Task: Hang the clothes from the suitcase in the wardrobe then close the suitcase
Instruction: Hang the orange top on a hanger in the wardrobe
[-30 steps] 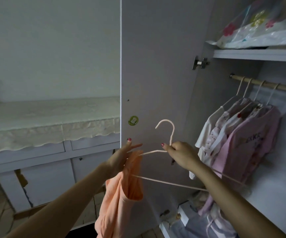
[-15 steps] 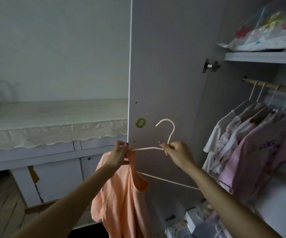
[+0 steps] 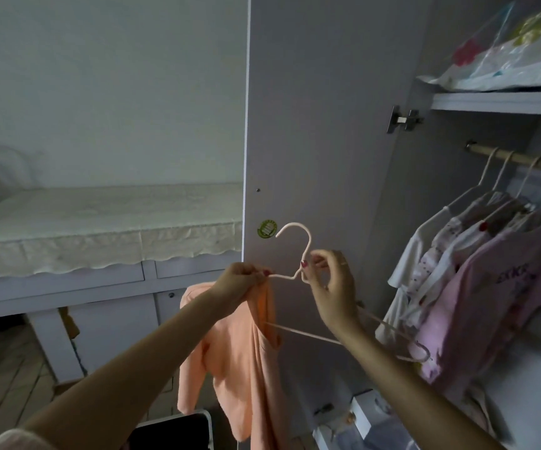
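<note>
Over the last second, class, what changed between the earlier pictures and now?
The left hand, open before, now pinches the orange garment onto the hanger, more of which is inside it. The right hand still grips the hanger neck. The clothes on the rail stayed put.

Dim light. Left of the hands, a pale wall (image 3: 106, 86) rises behind a white cabinet (image 3: 67, 287) draped in scalloped cream cloth (image 3: 100, 228), with wood-plank floor (image 3: 6, 378) below.

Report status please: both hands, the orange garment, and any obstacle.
Left hand pinches orange garment at hanger arm. Right hand holds hanger neck. Garment half threaded. Rail unobstructed.
</note>
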